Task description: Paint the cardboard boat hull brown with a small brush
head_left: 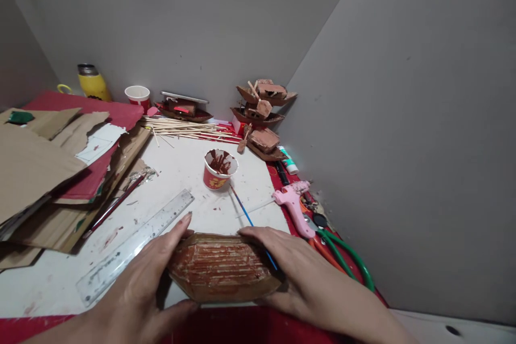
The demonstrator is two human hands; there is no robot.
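Observation:
A small model boat hull with brown, ridged slats across its face lies between my two hands at the front of the table. My left hand grips its left end, thumb and fingers on opposite sides. The right end is in my right hand, which also keeps a thin blue paintbrush slanting across the hull. The brush's brown tip points away from me, close to a red and white paper cup smeared inside with brown paint. Some fingertips are hidden by the hull.
Torn cardboard sheets pile up on the left, beside a clear ruler. Thin wooden sticks and finished-looking boats sit at the back. A pink glue gun and green-handled scissors lie along the right wall.

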